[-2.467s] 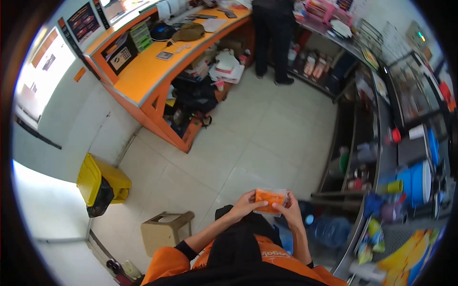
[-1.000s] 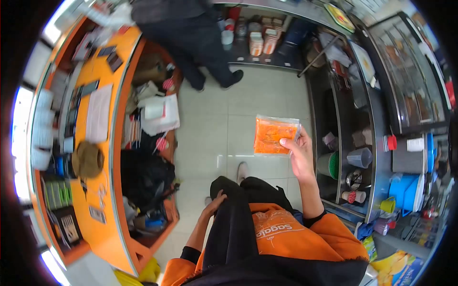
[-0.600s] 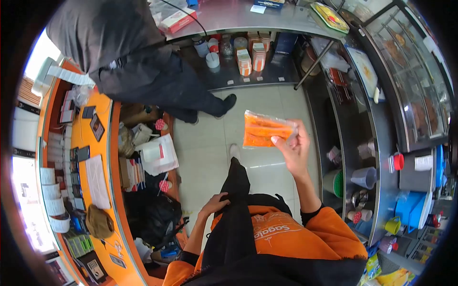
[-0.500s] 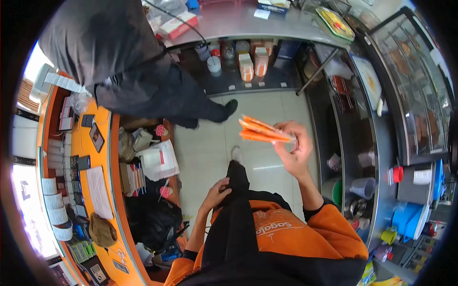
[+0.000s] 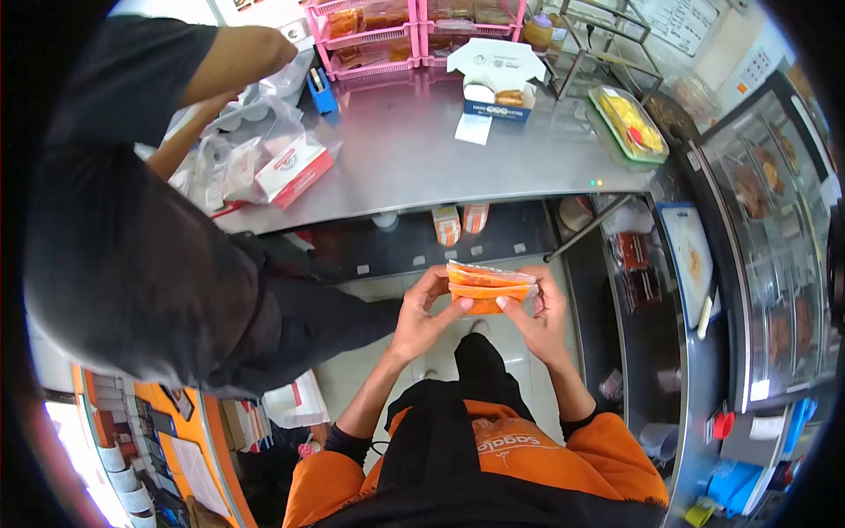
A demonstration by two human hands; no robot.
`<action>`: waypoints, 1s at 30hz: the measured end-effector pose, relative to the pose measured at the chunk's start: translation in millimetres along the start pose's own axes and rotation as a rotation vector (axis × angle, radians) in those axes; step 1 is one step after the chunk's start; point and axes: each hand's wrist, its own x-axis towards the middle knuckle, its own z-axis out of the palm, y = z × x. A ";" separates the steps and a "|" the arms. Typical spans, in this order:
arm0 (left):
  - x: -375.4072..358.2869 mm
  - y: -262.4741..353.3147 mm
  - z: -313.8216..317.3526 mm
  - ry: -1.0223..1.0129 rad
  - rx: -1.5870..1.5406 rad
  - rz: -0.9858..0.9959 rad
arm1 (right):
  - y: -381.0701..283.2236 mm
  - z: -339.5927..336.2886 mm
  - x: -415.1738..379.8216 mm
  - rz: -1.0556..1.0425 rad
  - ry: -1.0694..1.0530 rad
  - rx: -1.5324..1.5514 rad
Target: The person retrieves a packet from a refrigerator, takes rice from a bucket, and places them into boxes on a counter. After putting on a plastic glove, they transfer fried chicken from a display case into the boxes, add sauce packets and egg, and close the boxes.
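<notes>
Gripping orange packets [image 5: 489, 290] at opposite ends, pinched in left hand [image 5: 417, 324] and right hand [image 5: 546, 324] — about equally near each. Held crosswise, with long axis from hand to hand. On the body side of the table [image 5: 387, 172] — roughly parallel to its near edge.

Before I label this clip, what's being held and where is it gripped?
Orange-filled clear packets, held at both side edges by the left and right hands.

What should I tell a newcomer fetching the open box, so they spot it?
On the steel table, find the pink racks. Just in front stands the open box, dark blue with its white lid raised, unlike the red-and-white box further left.
</notes>
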 end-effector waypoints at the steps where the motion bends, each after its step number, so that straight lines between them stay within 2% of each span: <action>1: 19.0 -11.1 1.2 0.019 -0.010 -0.013 | 11.5 -7.8 20.4 0.054 -0.040 0.056; 6: 115.5 -52.1 -1.2 0.193 -0.202 -0.221 | 68.8 -38.5 139.7 0.367 -0.247 0.299; 9: 173.1 -71.2 -14.0 0.321 -0.299 -0.358 | 88.0 -47.5 210.2 0.531 -0.369 0.264; 12: 212.0 -86.5 -36.8 0.457 -0.436 -0.389 | 106.0 -35.1 275.7 0.629 -0.475 0.234; 14: 233.9 -77.2 -52.3 0.536 -0.555 -0.320 | 136.2 -16.5 315.2 0.674 -0.502 0.189; 15: 242.8 -74.6 -65.3 0.595 -0.601 -0.306 | 143.3 -1.7 334.0 0.756 -0.493 0.339; 17: 254.7 -83.9 -97.9 0.713 -0.630 -0.255 | 182.3 25.8 373.4 0.815 -0.471 0.381; 20: 269.7 -126.1 -148.7 0.859 0.252 -0.238 | 208.4 73.4 439.8 0.834 -0.369 0.417; 21: 273.6 -137.0 -162.0 0.912 0.464 -0.168 | 230.7 89.8 463.9 0.825 -0.339 0.436; 24: 278.3 -148.3 -192.0 0.865 1.174 -0.077 | 256.3 146.2 536.2 0.781 -0.184 0.501; 28: 278.7 -168.8 -205.1 0.953 0.984 -0.154 | 284.5 215.8 628.6 0.694 0.030 0.470; 30: 281.3 -164.6 -204.3 0.960 0.946 -0.202 | 328.1 235.6 668.2 0.652 -0.146 0.492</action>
